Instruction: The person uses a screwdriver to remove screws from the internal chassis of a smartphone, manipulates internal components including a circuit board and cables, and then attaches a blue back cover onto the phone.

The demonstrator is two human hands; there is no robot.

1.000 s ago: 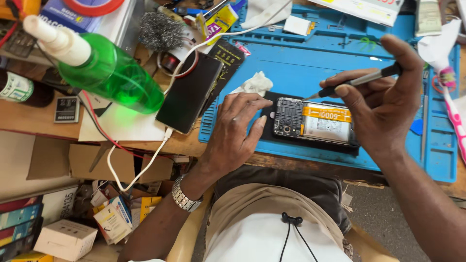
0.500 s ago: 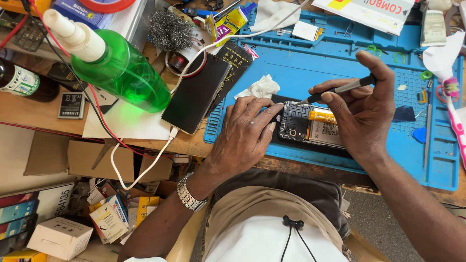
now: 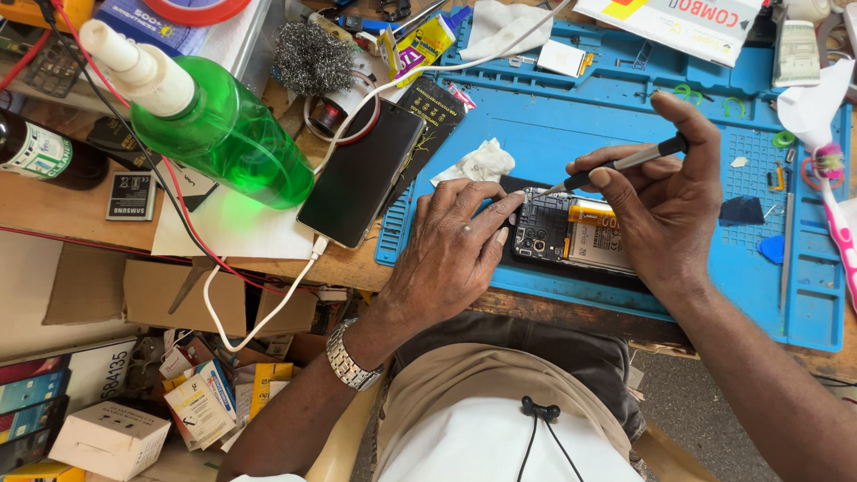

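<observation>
Green liquid fills one clear spray bottle (image 3: 214,125) lying on its side at the far left of the bench, beside one dark brown bottle (image 3: 40,153). Next comes one ball of steel wool (image 3: 311,55), then one black phone (image 3: 361,183) face up with a white cable (image 3: 268,308) plugged into its lower end. One crumpled white tissue (image 3: 482,162) lies on the blue work mat (image 3: 553,125). The left hand (image 3: 446,259), a metal watch (image 3: 350,360) on its wrist, rests flat with fingers spread, fingertips pressing on the left end of the opened phone (image 3: 567,234). That one opened phone lies back-up near the mat's front edge, circuit board and battery exposed. The right hand (image 3: 669,201) pinches one thin screwdriver (image 3: 616,165) between thumb and fingers, its tip touching the phone's upper left corner. One pink toothbrush (image 3: 835,201) lies at the far right.
</observation>
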